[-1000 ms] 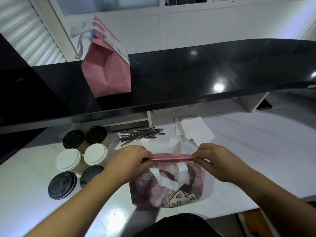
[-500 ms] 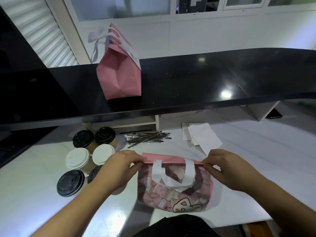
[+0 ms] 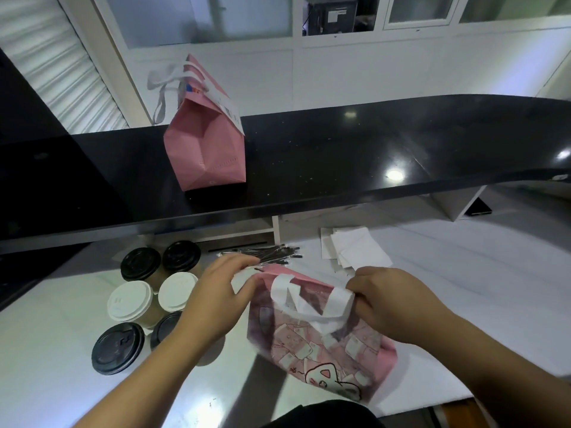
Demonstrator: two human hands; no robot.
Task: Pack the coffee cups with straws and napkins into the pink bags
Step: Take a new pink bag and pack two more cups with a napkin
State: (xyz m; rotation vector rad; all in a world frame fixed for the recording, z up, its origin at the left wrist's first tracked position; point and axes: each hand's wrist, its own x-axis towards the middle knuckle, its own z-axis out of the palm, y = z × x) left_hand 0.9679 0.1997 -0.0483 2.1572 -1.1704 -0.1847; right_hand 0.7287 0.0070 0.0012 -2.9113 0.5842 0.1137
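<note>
Since the earlier frame, the printed pink bag [image 3: 321,332] has been tilted, its top edge now slanting down to the right where it was held level, and the left hand [image 3: 216,301] has been shifted up toward the straws. The left fingers [image 3: 238,267] are curled at the bag's upper left corner, where the top edge is pinched; motion blur prevents the exact contact from being made out. The right hand [image 3: 392,304] is closed on the bag's upper right corner, its fingers curled over the rim beside the white handle [image 3: 309,307]. The bag is held between the two hands just above the white counter [image 3: 463,288], near its front edge, with the cartoon print facing the camera.

Six lidded coffee cups [image 3: 148,301] are grouped on the counter to the left of the bag, just beside the left forearm; four black lids and two white lids are counted. One black-lidded cup is partly hidden behind the left wrist. A bundle of wrapped straws [image 3: 272,254] is laid behind the left hand, close to the fingertips. A loose pile of white napkins [image 3: 355,248] is noted behind the right hand, apart from the bag.

A second pink bag [image 3: 207,149] is stood upright on the raised black ledge [image 3: 370,156], well apart from the work area, its top folded shut and its white handles drooping to the left.
</note>
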